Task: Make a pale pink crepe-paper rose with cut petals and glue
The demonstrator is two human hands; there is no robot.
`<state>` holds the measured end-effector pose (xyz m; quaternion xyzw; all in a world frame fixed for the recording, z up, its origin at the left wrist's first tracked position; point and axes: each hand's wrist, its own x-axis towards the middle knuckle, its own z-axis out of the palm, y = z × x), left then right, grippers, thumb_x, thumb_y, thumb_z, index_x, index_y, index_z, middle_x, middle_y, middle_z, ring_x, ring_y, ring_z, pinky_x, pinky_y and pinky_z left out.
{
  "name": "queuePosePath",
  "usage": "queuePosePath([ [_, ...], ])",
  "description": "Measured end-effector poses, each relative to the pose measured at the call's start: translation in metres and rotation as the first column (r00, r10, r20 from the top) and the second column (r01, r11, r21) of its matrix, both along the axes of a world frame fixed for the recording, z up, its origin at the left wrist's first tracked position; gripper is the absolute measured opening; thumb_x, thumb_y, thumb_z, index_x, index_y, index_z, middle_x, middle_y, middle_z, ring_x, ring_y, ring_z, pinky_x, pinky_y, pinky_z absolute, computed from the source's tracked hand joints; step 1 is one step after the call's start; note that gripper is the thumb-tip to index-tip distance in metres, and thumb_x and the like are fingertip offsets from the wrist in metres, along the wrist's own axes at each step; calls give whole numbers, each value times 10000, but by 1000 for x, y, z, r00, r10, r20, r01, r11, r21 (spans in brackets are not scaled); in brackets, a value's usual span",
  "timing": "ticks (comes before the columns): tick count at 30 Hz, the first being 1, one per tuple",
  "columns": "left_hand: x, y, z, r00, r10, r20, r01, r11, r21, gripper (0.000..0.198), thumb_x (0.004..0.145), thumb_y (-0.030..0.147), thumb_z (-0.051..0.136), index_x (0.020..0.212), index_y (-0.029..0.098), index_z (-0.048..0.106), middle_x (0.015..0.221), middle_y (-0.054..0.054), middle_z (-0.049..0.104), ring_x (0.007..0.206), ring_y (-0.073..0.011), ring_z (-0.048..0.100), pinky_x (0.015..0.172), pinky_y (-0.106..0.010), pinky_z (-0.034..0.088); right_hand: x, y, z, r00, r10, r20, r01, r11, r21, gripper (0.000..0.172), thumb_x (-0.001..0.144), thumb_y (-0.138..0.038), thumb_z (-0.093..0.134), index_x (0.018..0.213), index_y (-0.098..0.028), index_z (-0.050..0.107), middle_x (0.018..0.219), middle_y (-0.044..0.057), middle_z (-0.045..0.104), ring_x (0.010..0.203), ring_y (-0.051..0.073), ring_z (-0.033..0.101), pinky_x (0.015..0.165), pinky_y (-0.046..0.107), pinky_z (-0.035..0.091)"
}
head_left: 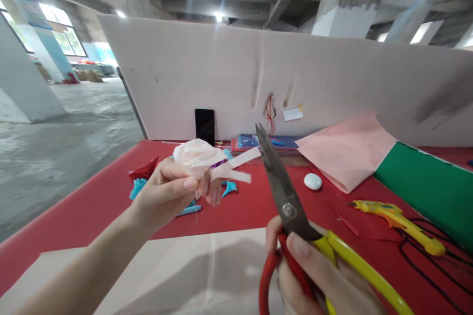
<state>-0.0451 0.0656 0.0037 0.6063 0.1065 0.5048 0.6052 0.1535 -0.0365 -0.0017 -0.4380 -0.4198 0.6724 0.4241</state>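
My left hand [185, 184] pinches a pale pink paper flower [195, 155] by its base, above the table. Two paper strips [240, 160] stick out from it to the right. My right hand [310, 270] grips a pair of scissors [283, 182] with one red and one yellow handle. Their blades point up and look closed, with the tip close to the end of the upper strip. Whether the blades touch that strip, I cannot tell.
Blue scraps [229, 188] and a red piece [144, 170] lie behind my left hand. A phone [205, 125] leans on the white panel [192, 69]. To the right are a white egg-shaped object [312, 181], pink paper [351, 152], a green sheet [424, 187] and a corded yellow glue gun [399, 221].
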Motion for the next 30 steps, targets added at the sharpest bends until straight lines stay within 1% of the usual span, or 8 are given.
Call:
queuePosePath([
  [4, 1, 1, -2, 999, -9, 47, 10, 999, -35, 118, 681, 232, 739, 574, 182, 743, 511, -7, 636, 446, -93, 497, 469, -229, 434, 12, 34, -6, 891, -141, 432, 47, 974, 221, 466, 790, -649, 417, 925, -220, 544, 385, -106, 274, 274, 65, 250, 280, 167, 226],
  [6, 3, 0, -2, 997, -8, 78, 13, 998, -68, 110, 667, 222, 748, 567, 177, 741, 495, -3, 625, 439, -87, 484, 450, -220, 420, 24, 59, -14, 466, -265, 844, -121, 926, 357, 335, 860, -501, 408, 931, -225, 582, 498, -52, 456, 380, 85, 432, 388, 185, 346],
  [10, 6, -1, -5, 990, -2, 142, 23, 988, -152, 105, 640, 200, 764, 551, 160, 724, 505, -2, 620, 484, -91, 524, 498, -205, 463, 52, 100, -43, 189, -282, 940, -137, 941, 310, 185, 775, -266, 600, 933, -178, 638, 717, 52, 630, 694, 215, 618, 569, 280, 433],
  [14, 11, 4, -15, 978, 18, 208, 35, 968, -248, 115, 655, 210, 754, 566, 155, 704, 522, 12, 600, 548, -87, 561, 565, -168, 494, 70, 115, -68, 91, -234, 968, -156, 957, 246, 194, 850, -287, 576, 984, -149, 602, 902, 44, 629, 821, 175, 607, 729, 350, 493],
  [18, 19, 9, -24, 970, 45, 239, 39, 941, -337, 78, 659, 180, 730, 600, 144, 694, 569, -1, 612, 599, -97, 575, 614, -169, 498, 72, 117, -69, 165, -294, 941, -171, 932, 321, 167, 847, -221, 577, 990, -136, 595, 1035, 75, 597, 976, 213, 564, 854, 426, 453],
  [22, 30, 7, -32, 975, 35, 218, 57, 915, -399, 96, 683, 170, 699, 600, 124, 685, 579, -19, 622, 601, -112, 568, 666, -219, 495, 56, 109, -50, 464, -321, 826, -228, 858, 461, 131, 824, -141, 559, 935, -150, 628, 1060, 101, 612, 1040, 213, 538, 936, 359, 394],
  [25, 38, 3, -40, 983, 3, 182, 75, 904, -421, 123, 706, 194, 687, 605, 125, 690, 592, -32, 641, 621, -132, 576, 688, -250, 481, 39, 94, -34, 696, -204, 688, -252, 828, 501, 197, 850, -277, 546, 1014, -191, 612, 1038, 43, 643, 965, 161, 586, 854, 281, 449],
  [30, 44, 0, -47, 992, -33, 126, 85, 898, -433, 129, 687, 219, 705, 595, 128, 702, 579, -33, 639, 596, -133, 555, 633, -245, 451, 24, 74, -20, 873, -22, 488, -220, 874, 434, 219, 815, -324, 582, 954, -169, 652, 947, 48, 687, 867, 153, 616, 804, 290, 462],
])
